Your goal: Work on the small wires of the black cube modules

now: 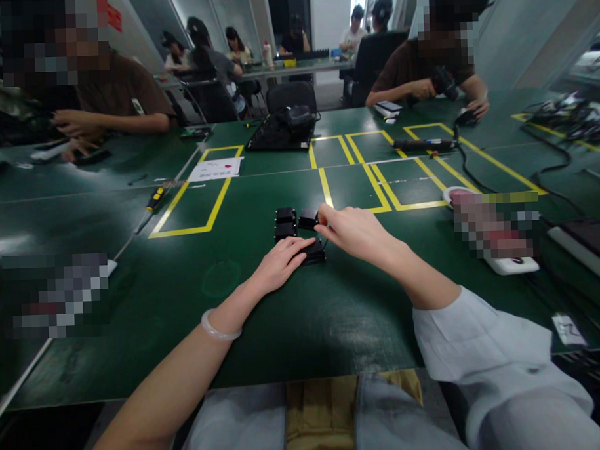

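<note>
Several small black box-shaped parts (286, 223) lie clustered on the green table (293, 317) in front of me. My left hand (281, 262) lies flat with its fingers stretched over the nearest black part (315, 253), pressing on it. My right hand (356, 229) reaches in from the right, with its fingertips pinched at another black part (308, 219) in the cluster. A pale bangle (219, 327) circles my left wrist.
Yellow tape rectangles (201, 212) mark the table. A yellow-handled screwdriver (154, 200) lies at left, with a white paper (214, 169) and a black device (284, 127) behind. Cables (475, 173) and a white tray (511, 265) lie at right. Other people sit along the far edge.
</note>
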Action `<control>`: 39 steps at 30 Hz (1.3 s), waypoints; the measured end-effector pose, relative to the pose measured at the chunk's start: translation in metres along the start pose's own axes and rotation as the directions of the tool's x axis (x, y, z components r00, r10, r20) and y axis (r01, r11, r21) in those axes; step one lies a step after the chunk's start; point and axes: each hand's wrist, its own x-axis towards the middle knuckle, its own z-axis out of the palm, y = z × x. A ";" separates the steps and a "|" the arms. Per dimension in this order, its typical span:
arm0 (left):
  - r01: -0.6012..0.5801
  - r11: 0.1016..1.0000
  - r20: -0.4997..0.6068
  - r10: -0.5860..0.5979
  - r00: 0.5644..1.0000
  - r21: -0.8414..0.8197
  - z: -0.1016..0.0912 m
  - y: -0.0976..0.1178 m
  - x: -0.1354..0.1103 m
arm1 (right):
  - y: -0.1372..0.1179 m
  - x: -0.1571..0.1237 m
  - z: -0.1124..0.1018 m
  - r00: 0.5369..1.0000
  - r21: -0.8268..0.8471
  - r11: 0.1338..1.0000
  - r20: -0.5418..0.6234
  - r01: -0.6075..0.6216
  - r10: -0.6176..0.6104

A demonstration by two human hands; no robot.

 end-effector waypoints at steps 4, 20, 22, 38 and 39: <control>0.007 1.000 -0.008 -0.008 1.000 -0.005 0.001 -0.001 0.000 | 0.001 0.000 0.000 1.000 0.003 1.000 -0.009 0.007 -0.007; -0.006 1.000 -0.013 0.006 1.000 -0.008 0.000 0.001 0.001 | 0.001 -0.002 -0.001 1.000 0.014 1.000 -0.014 0.015 -0.015; -0.008 1.000 -0.013 0.008 1.000 -0.012 0.000 0.000 0.001 | 0.001 -0.002 -0.001 1.000 0.013 1.000 -0.014 0.016 -0.016; -0.012 1.000 -0.009 0.012 1.000 -0.007 0.002 -0.003 0.001 | 0.002 -0.001 -0.002 1.000 0.008 1.000 -0.004 0.003 -0.003; -0.011 1.000 -0.008 0.010 1.000 -0.010 0.001 -0.003 0.001 | 0.002 -0.001 -0.001 1.000 0.008 1.000 -0.007 0.006 -0.006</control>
